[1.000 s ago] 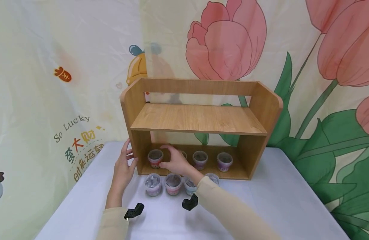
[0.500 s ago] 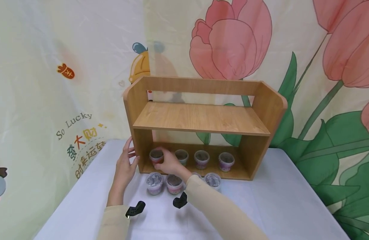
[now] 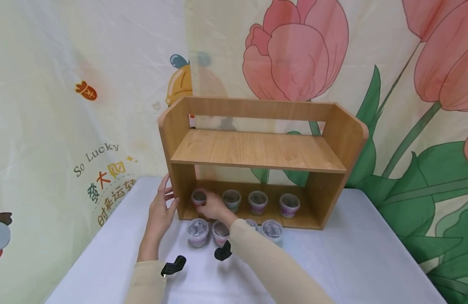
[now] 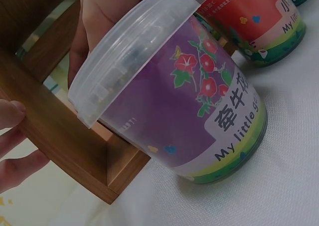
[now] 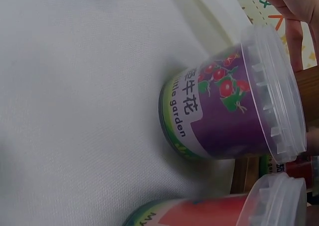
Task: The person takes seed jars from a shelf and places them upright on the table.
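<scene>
The right hand [image 3: 213, 205] grips a small lidded cup [image 3: 198, 197] at the left end of the wooden shelf's [image 3: 257, 150] bottom tier, apparently placing it and about to release, while the left hand [image 3: 161, 210], fingers relaxed, steadies the shelf's left wall.

We see a shelf [image 3: 257, 148] of matt wood with a visible grain, standing on a smooth white cloth [image 3: 352, 261]. The pots [image 4: 179, 101] are clear glossy plastic with ribbed lids and printed paper-like labels. Behind hangs a thin, creased printed fabric backdrop [image 3: 104, 63].
</scene>
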Demonstrator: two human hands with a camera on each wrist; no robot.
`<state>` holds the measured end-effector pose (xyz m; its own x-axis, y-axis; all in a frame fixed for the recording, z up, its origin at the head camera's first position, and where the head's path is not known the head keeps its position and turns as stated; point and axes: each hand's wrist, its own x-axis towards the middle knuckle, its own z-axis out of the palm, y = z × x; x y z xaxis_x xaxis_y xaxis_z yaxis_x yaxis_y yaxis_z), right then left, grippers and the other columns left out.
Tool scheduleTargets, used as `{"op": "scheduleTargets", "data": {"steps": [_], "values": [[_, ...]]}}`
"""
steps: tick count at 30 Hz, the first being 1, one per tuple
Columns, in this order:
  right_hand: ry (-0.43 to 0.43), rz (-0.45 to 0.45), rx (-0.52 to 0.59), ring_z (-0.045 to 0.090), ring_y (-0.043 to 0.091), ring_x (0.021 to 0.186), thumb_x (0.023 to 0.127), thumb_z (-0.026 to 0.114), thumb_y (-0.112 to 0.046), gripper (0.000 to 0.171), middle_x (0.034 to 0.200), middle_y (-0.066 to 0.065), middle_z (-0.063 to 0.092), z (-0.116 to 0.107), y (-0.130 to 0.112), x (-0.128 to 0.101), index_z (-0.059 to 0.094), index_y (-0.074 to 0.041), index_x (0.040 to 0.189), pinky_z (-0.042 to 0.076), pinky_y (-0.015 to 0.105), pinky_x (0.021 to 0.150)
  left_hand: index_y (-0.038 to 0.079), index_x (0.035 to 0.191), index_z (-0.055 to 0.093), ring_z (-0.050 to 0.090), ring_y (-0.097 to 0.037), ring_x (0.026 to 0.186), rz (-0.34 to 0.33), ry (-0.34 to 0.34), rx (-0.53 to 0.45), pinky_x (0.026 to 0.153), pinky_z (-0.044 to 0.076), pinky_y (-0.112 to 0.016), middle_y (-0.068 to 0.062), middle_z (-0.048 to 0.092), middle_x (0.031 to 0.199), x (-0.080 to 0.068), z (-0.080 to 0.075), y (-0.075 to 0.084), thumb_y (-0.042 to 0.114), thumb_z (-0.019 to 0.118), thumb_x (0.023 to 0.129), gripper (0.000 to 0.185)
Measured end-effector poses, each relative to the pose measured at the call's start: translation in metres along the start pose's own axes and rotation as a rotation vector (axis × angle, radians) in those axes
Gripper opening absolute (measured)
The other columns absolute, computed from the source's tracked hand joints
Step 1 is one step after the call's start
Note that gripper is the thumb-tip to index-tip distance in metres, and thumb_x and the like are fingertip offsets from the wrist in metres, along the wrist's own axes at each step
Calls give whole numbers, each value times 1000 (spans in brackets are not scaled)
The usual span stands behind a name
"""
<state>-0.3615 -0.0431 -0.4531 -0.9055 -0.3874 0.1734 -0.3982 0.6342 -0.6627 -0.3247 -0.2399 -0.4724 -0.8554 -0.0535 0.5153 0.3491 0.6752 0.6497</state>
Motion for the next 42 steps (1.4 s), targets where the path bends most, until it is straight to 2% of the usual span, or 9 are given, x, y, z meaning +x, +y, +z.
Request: {"op": "scheduleTargets", "data": {"steps": [13, 19, 22, 26, 29, 32, 34, 38, 42], "values": [[74, 82, -54, 62, 28, 130, 92, 83, -11, 47, 135, 10, 68, 12, -1, 6, 66, -10, 136, 49, 39, 115, 43, 170, 9, 69, -43, 116, 3, 7, 13, 95, 59, -66, -23, 62, 139, -1, 2, -1, 0, 70, 101, 101], [106, 59, -20, 65, 30, 126, 92, 83, -11, 43, 131, 12, 71, 8, -8, 4, 69, -8, 133, 52, 39, 112, 40, 170, 11, 70, -43, 115, 19, 13, 6, 95, 59, -65, -24, 63, 138, -1, 0, -1, 0, 70, 101, 99], [107, 52, 1, 68, 27, 117, 93, 81, -11, 44, 126, 11, 74, 1, -8, 1, 69, -9, 135, 56, 37, 105, 39, 170, 11, 70, -44, 115, 19, 11, 1, 95, 59, -66, -24, 63, 138, 0, -1, 1, -1, 70, 101, 99], [91, 57, 57, 68, 22, 97, 94, 81, -10, 45, 114, 11, 75, -14, -9, -3, 68, -9, 137, 58, 34, 89, 39, 170, 10, 69, -44, 116, 17, 5, 0, 96, 58, -66, -25, 63, 138, 0, -1, 2, -1, 69, 101, 100], [72, 52, 97, 68, 21, 103, 94, 82, -12, 46, 119, 10, 74, -25, -12, -7, 68, -10, 138, 59, 34, 92, 40, 170, 10, 69, -44, 116, 12, 5, 1, 97, 58, -66, -25, 63, 138, -1, -2, 2, -2, 69, 101, 100], [57, 30, 129, 68, 25, 118, 95, 82, -12, 45, 130, 9, 71, -38, -16, -13, 68, -11, 138, 57, 39, 104, 41, 170, 8, 68, -44, 117, -4, -3, 6, 96, 58, -66, -24, 62, 139, -2, -2, 2, -2, 68, 101, 101], [44, 9, 154, 67, 27, 122, 95, 81, -12, 46, 133, 10, 70, -48, -18, -18, 68, -11, 139, 56, 42, 107, 42, 170, 8, 68, -44, 117, -11, -5, 8, 97, 57, -67, -25, 61, 139, -2, -1, 2, -1, 68, 102, 101], [8, -25, 211, 66, 26, 122, 96, 81, -14, 46, 135, 10, 68, -69, -20, -31, 67, -13, 140, 57, 43, 106, 42, 170, 7, 68, -44, 118, -18, -13, 14, 98, 57, -66, -25, 61, 140, -2, 0, 2, 0, 68, 102, 100], [-33, -28, 227, 63, 22, 116, 98, 79, -19, 47, 135, 7, 66, -90, -19, -47, 66, -19, 143, 58, 39, 98, 42, 170, 7, 67, -45, 118, -14, -10, 16, 97, 57, -67, -25, 61, 139, -1, 0, 2, 0, 68, 102, 100]]}}
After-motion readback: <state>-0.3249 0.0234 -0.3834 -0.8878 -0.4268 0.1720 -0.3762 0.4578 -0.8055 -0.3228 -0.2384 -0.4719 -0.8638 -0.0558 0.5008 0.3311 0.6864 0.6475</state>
